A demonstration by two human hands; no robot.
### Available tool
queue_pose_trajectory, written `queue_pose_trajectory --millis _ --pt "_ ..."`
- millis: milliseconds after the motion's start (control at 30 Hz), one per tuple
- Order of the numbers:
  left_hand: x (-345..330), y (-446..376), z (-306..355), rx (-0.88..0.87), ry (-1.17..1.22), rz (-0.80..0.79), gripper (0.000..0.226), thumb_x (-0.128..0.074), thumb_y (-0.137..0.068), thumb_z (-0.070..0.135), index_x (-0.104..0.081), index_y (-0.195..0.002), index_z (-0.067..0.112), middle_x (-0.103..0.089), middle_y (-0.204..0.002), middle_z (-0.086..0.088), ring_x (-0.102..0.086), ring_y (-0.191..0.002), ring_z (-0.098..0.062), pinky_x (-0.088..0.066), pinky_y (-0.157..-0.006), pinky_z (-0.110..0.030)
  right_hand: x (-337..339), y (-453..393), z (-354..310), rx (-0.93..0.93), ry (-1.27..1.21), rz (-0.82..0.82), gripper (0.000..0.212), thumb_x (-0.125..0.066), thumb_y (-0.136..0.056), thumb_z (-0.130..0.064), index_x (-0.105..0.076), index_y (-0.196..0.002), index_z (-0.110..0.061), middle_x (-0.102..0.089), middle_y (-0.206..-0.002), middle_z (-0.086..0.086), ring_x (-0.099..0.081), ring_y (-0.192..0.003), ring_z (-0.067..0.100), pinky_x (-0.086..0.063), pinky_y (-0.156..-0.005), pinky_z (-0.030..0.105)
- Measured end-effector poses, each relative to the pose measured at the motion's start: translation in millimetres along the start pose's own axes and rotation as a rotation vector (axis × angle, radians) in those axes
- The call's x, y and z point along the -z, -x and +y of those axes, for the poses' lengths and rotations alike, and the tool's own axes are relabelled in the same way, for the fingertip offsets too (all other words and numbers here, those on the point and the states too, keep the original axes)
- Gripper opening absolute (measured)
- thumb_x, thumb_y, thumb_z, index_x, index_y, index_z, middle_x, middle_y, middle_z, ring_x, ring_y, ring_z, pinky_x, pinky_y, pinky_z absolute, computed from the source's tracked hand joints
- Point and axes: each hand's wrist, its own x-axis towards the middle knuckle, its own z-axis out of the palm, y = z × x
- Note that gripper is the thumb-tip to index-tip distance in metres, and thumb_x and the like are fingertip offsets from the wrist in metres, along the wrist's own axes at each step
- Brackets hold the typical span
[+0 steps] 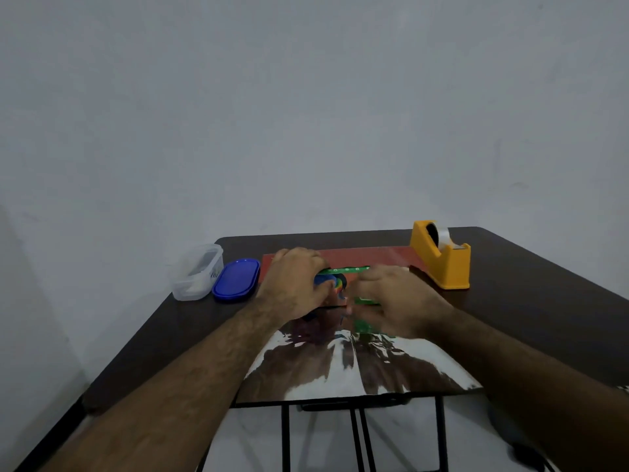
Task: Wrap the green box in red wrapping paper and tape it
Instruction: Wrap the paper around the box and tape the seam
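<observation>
Bare grey wall stands behind a dark tabletop (510,301), and near its middle lies the green box (350,269), printed with a rainbow design, resting on the sheet of red wrapping paper (374,255). The paper lies red side down: a red flap shows beyond the box, while the shiny silver underside spreads toward the person and hangs over the near edge.

The left hand (292,284) grips the box's left end, fingers curled over its top. The right hand (398,301) is blurred; its fingers lie curled at the box's front right part, but whether they pinch box or paper cannot be told.

By the look of it, the step in hand is settling the box on the sheet, and no fold has been made. The next move would call for lifting the near silver flap up over the box while one hand keeps the box from sliding on the slick foil.

Just beside the paper's far right corner stands a yellow tape dispenser (440,264), within easy reach of the right hand. To the left, a blue lid (236,280) sits just beside the paper, with a clear plastic container (197,271) beyond it. Open room lies on the right side; the overhanging near edge could crease or slip.
</observation>
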Motion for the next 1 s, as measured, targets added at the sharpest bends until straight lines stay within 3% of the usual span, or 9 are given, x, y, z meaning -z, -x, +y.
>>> queue_pose_trajectory --millis 100,167,267,367,533,767,1000 --pt "0.4 -2.8 6.6 0.043 -0.046 -0.006 0.041 -0.060 -0.092 0.067 -0.075 -0.102 0.030 -0.069 -0.093 0.011 -0.061 -0.092 -0.016 -0.044 -0.093 -0.039 -0.6 5.2 -15.3 0.053 -0.129 -0.241 0.048 -0.045 -0.104 -0.059 -0.064 -0.137 -0.030 -0.064 -0.140 -0.010 -0.055 -0.126 0.010 -0.044 -0.109 0.035" --pt "-1.0 -3.9 10.1 0.071 -0.064 -0.011 0.042 -0.060 -0.093 0.068 -0.075 -0.102 0.030 -0.070 -0.093 0.010 -0.063 -0.092 -0.017 -0.043 -0.093 -0.039 -6.6 11.5 -21.0 0.067 -0.129 -0.283 0.051 -0.043 -0.103 -0.062 -0.062 -0.139 -0.031 -0.067 -0.135 -0.011 -0.060 -0.120 0.011 -0.051 -0.104 0.039" --pt "-2.8 -4.1 15.0 0.110 -0.058 0.008 0.041 -0.061 -0.093 0.067 -0.075 -0.102 0.029 -0.070 -0.093 0.011 -0.063 -0.090 -0.016 -0.044 -0.094 -0.039 -7.8 19.6 -25.4 0.014 -0.171 -0.255 0.048 -0.046 -0.103 -0.058 -0.062 -0.140 -0.033 -0.070 -0.130 -0.013 -0.063 -0.113 0.007 -0.054 -0.097 0.037" --pt "-3.1 -4.7 18.7 0.132 -0.052 0.006 0.040 -0.061 -0.095 0.065 -0.073 -0.100 0.028 -0.070 -0.094 0.010 -0.063 -0.090 -0.016 -0.044 -0.095 -0.039 -7.3 23.5 -31.0 0.003 -0.151 -0.223 0.044 -0.046 -0.104 -0.056 -0.064 -0.136 -0.033 -0.069 -0.131 -0.015 -0.061 -0.115 0.005 -0.053 -0.099 0.036" --pt "-2.6 -7.4 20.8 0.134 -0.054 -0.009 0.039 -0.061 -0.095 0.065 -0.073 -0.103 0.028 -0.070 -0.097 0.009 -0.064 -0.093 -0.017 -0.043 -0.097 -0.040 -11.0 28.3 -33.5 -0.043 -0.184 -0.245 0.055 -0.038 -0.103 -0.064 -0.060 -0.143 -0.033 -0.066 -0.137 -0.015 -0.059 -0.123 0.006 -0.052 -0.103 0.039" --pt "-11.5 0.9 17.4 0.148 0.004 0.071 0.040 -0.065 -0.092 0.065 -0.079 -0.106 0.031 -0.073 -0.092 0.011 -0.065 -0.090 -0.014 -0.043 -0.092 -0.037 -5.1 24.6 -36.3 -0.030 -0.206 -0.249 0.062 -0.034 -0.096 -0.066 -0.066 -0.134 -0.029 -0.072 -0.125 -0.011 -0.064 -0.109 0.010 -0.054 -0.095 0.039" --pt "-3.7 1.3 10.5 0.163 0.081 0.082 0.046 -0.069 -0.087 0.069 -0.079 -0.106 0.029 -0.077 -0.095 0.010 -0.066 -0.087 -0.013 -0.044 -0.094 -0.034 -1.6 9.7 -24.6 -0.075 -0.213 -0.296 0.046 -0.060 -0.094 -0.063 -0.076 -0.124 -0.032 -0.077 -0.114 -0.012 -0.069 -0.098 0.009 -0.058 -0.087 0.040"
